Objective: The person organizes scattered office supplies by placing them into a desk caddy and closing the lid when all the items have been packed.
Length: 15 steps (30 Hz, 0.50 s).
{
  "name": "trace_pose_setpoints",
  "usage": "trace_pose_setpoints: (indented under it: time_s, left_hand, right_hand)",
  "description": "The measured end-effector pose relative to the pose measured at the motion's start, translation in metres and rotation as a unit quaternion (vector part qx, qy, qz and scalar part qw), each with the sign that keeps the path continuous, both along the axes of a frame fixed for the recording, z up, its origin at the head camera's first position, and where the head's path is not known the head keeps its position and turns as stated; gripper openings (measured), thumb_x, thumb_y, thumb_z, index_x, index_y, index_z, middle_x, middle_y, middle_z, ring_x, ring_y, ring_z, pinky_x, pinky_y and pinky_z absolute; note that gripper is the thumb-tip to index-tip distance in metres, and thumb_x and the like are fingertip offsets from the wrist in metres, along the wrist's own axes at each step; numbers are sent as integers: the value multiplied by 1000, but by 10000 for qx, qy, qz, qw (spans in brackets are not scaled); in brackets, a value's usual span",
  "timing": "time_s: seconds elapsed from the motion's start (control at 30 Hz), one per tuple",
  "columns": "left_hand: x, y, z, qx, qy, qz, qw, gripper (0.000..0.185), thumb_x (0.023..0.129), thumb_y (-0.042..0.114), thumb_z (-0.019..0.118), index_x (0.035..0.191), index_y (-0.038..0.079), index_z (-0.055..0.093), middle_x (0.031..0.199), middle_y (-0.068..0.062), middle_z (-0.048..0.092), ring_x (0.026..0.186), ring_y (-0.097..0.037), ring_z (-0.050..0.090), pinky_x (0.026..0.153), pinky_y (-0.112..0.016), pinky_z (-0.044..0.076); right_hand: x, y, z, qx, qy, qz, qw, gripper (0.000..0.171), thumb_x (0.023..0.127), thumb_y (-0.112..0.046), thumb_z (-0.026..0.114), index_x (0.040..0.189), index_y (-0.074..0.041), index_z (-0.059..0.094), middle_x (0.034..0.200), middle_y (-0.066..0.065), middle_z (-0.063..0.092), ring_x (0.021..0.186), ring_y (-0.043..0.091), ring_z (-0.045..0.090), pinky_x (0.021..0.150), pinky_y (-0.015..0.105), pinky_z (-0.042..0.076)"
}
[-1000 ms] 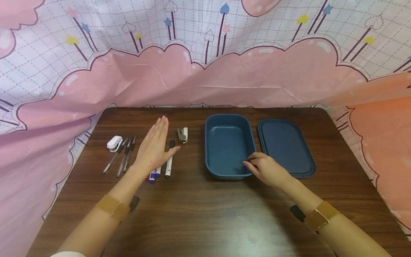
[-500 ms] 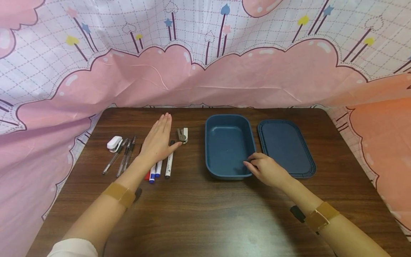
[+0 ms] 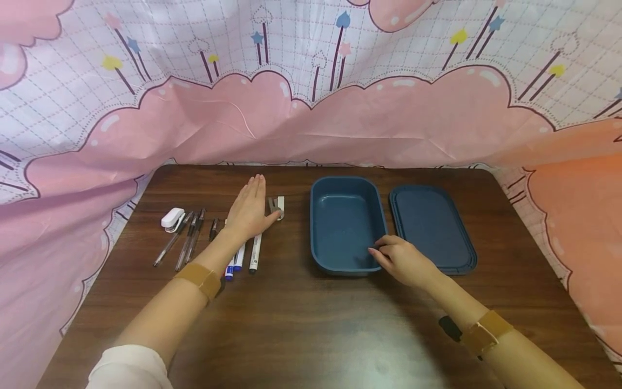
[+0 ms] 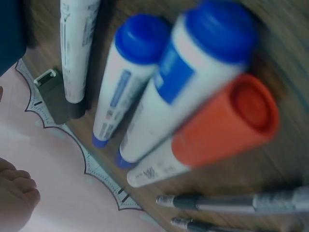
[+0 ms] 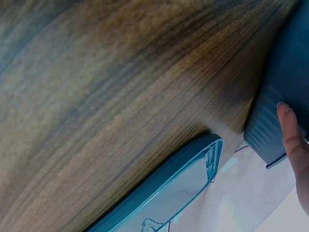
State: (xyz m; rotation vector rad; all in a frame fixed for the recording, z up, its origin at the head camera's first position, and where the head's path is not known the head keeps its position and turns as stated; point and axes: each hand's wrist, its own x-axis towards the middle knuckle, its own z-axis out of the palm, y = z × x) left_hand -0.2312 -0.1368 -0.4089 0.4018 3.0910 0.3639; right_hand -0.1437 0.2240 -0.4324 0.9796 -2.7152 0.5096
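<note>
My left hand (image 3: 251, 209) lies flat with straight fingers above the far ends of the markers, and its thumb reaches the small grey stapler (image 3: 278, 206). Under it lie a black-capped marker (image 3: 255, 254), two blue markers (image 4: 120, 92) and a red one (image 4: 219, 128). My right hand (image 3: 399, 258) grips the near right corner of the open blue box (image 3: 347, 181), fingers curled over its rim. In the right wrist view one finger (image 5: 289, 131) presses the box's ribbed wall (image 5: 268, 126). The box looks empty.
The flat blue lid (image 3: 432, 227) lies right of the box. Several clear pens (image 3: 186, 241) and a small white item (image 3: 173, 218) sit at the left of the brown table (image 3: 311, 324). A pink patterned cloth (image 3: 311, 119) hangs behind and at both sides.
My left hand has slid away from me and a little right, off the markers' near ends, until its thumb reaches the stapler. The right hand has stayed on the box's corner.
</note>
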Motion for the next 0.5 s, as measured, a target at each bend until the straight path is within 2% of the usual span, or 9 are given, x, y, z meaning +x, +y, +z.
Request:
trace_pose_setpoints:
  time_s: [0.33,0.5]
  left_hand:
    - [-10,20,-18,18,-252,195,9995,96,93,51,55,152,-7,7,160,-25,12,150,-34,14,125,-44,14]
    - [-15,30,-27,-68,-456,456,9979,94,94,49,56,151,-9,9,159,-27,16,149,-36,20,124,-44,19]
  right_hand:
    - [2,0,-1,-1,32,-8,10000,22,90,-11,67,70,-2,72,93,15,68,83,25,68,64,31,59]
    - [2,1,-1,14,-14,-11,10000,22,90,-11,66,71,-2,72,93,15,68,84,24,68,64,31,59]
